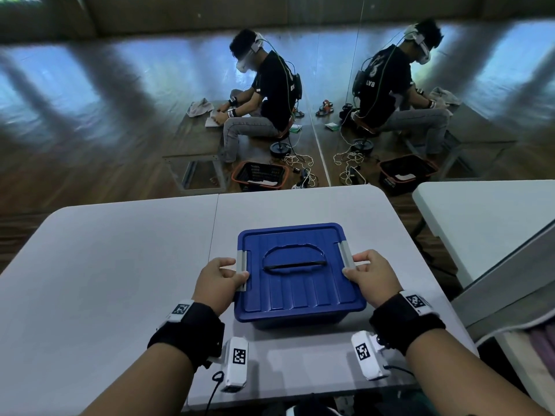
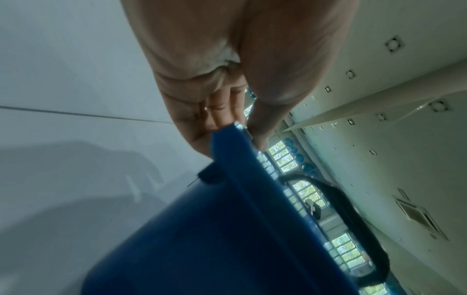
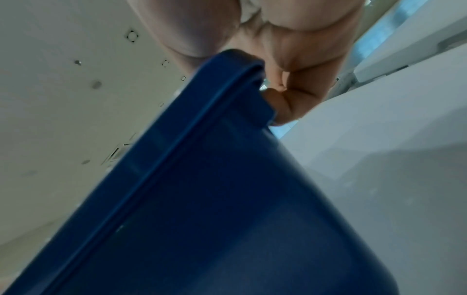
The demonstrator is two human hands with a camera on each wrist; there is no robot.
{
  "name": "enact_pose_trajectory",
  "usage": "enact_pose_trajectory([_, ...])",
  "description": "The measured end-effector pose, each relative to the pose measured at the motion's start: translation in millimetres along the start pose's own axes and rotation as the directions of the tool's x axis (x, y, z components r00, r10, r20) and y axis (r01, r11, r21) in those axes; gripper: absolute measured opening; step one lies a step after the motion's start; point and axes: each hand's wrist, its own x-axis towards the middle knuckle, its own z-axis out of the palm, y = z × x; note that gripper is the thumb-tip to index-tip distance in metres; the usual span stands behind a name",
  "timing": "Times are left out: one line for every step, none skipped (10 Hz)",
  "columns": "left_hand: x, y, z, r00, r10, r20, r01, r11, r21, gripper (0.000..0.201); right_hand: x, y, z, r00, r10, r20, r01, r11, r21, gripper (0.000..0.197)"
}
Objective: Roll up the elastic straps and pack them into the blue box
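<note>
— Gripping both ends of the blue box (image 1: 297, 277): left hand (image 1: 217, 283) curled round the grey latch (image 1: 242, 270) on its side, thumb on the lid's edge; right hand (image 1: 372, 277) wrapped the same way round the opposite latch (image 1: 346, 256).

— And the box itself?

— Sitting mid-way on the white table (image 1: 105, 265), lid on, black handle (image 1: 294, 264) folded flat into its recess. No elastic straps visible anywhere; can't tell whether already inside.

— Likely trouble from here?

— Probably uneven latch work: popping or snapping one side alone could cock the lid. Could also pinch a fingertip (image 2: 260, 137) between clip and rim, judging from the left wrist view. Sliding toward the near edge looks possible too, if pulled hard.
</note>
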Motion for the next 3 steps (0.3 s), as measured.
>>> enact_pose_trajectory([0.2, -1.9, -3.2, 0.99, 0.101, -0.104, -0.088, 0.989, 0.119, 0.025, -3.7, -2.8, 4.0, 0.999, -0.049, -0.006, 0.049, 0.998, -0.029, 0.024])
enact_pose_trajectory([-3.8, -5.1, -7.9, 0.976, 0.186, -0.114, -0.16, 0.966, 0.205, 0.018, -6.1, -0.2, 7.4, 0.995, -0.098, 0.02, 0.098, 0.995, -0.006, 0.021])
enact_pose_trajectory([-11.8, -22.1, -20.2, 0.992, 0.121, -0.029, -0.116, 0.983, 0.142, 0.009, -14.4, 13.1, 5.6, 0.999, -0.046, 0.016, 0.044, 0.995, 0.084, 0.02])
